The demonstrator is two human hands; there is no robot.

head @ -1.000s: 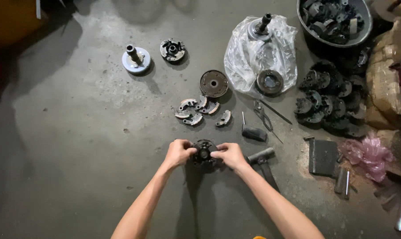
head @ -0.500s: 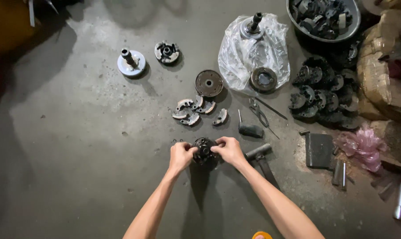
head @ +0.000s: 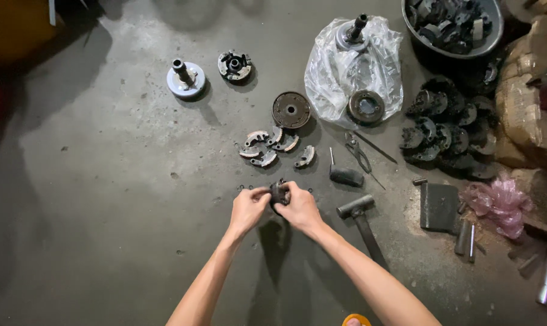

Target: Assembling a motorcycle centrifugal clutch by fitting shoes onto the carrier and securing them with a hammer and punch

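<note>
Both hands, left (head: 248,210) and right (head: 299,208), clamp their grip on a dark metal part (head: 278,192) sitting between them above the floor (head: 104,199).

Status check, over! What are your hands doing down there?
Left hand and right hand both gripping small dark round metal part. Curved grey metal shoes just beyond it. Hammer lying beside right hand.

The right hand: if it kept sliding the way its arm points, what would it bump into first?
The right hand points up and left, so past the dark round metal part it grips, it would likely meet the pale curved metal shoes on the grey concrete floor. Depth is unclear.
</note>
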